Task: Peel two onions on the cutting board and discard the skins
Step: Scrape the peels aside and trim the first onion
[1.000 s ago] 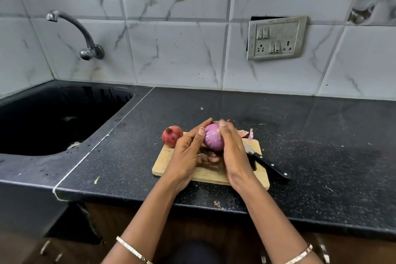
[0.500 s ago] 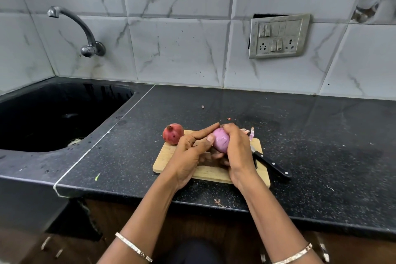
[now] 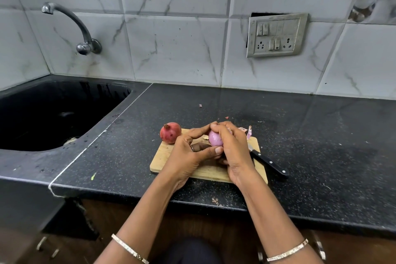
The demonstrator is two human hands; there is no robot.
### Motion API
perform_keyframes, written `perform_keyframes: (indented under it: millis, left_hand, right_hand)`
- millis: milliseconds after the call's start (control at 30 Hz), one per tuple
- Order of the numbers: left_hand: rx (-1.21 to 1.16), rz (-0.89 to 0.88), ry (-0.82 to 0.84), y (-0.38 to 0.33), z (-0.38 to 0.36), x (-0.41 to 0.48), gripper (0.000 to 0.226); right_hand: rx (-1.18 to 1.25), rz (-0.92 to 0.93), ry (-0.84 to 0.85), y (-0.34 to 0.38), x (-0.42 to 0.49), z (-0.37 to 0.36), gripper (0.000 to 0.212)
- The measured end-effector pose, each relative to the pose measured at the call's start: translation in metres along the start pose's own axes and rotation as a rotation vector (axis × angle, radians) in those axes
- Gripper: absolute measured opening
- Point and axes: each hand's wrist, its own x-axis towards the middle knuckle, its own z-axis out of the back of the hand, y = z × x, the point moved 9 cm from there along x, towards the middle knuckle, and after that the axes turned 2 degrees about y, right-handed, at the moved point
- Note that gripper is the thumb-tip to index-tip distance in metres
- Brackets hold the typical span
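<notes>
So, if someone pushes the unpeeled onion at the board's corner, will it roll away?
Probably yes: the unpeeled onion is round and sits at the corner of the cutting board, so a nudge could roll it onto the counter. Its dry skin looks intact, so it is likely not slippery.

No readable text, labels or numbers anywhere.
</notes>
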Motion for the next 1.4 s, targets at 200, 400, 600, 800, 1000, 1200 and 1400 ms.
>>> perform_keyframes:
  millis: [200,400,600,800,1000,1200,1400]
  left_hand:
    - [0.053,-0.034,-0.019,-0.006,0.0,-0.003,0.066]
    - [0.066,-0.033,-0.05,-0.005,-0.001,-0.004,0.062]
    - [0.0,-0.038,-0.064,-0.007,0.001,-0.005,0.057]
    - [0.002,-0.028,-0.105,-0.005,0.003,-0.004,0.048]
    - [0.015,-0.032,-0.123,-0.003,0.008,-0.005,0.05]
    - [-0.04,-0.014,-0.192,-0.002,0.013,-0.002,0.039]
    - [0.01,-0.031,-0.156,-0.005,0.011,-0.003,0.04]
  right_hand:
    - [-0.033,-0.006,0.014,-0.002,0.002,-0.001,0.018]
    - [0.027,-0.01,0.001,-0.002,0.0,0.002,0.016]
    - [0.021,-0.097,0.026,-0.007,-0.004,0.003,0.025]
    - [0.002,-0.068,0.119,0.0,-0.013,-0.003,0.015]
    - [0.051,-0.131,0.033,-0.007,-0.008,0.005,0.037]
    - [-0.015,-0.081,0.194,0.001,-0.019,-0.008,0.025]
    - [-0.065,-0.038,0.105,0.004,-0.019,-0.007,0.032]
